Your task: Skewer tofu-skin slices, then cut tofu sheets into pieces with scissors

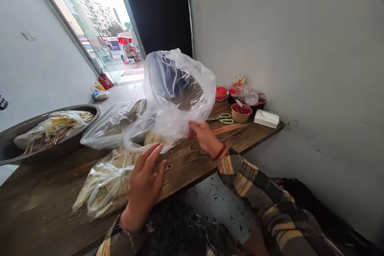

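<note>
A clear plastic bag [180, 100] is puffed up above the wooden table [192, 168], its mouth spread wide. My right hand [205, 138] pinches the bag's near right edge. Fingers apart, my left hand [147, 180] is raised just below the bag's lower left part and holds nothing. Beside it on the table lies a knotted plastic bag [111, 180] with pale contents I cannot make out. Another pale item is partly hidden beneath the raised bag.
A dark basin [90, 110] with bagged skewers stands at left, next to a plastic-covered container [111, 124]. Toward the right are scissors [225, 119], loose sticks [229, 129], a paper bowl [241, 114] of red pieces, a white box [266, 119] and red packets [222, 93]. A wall borders the table.
</note>
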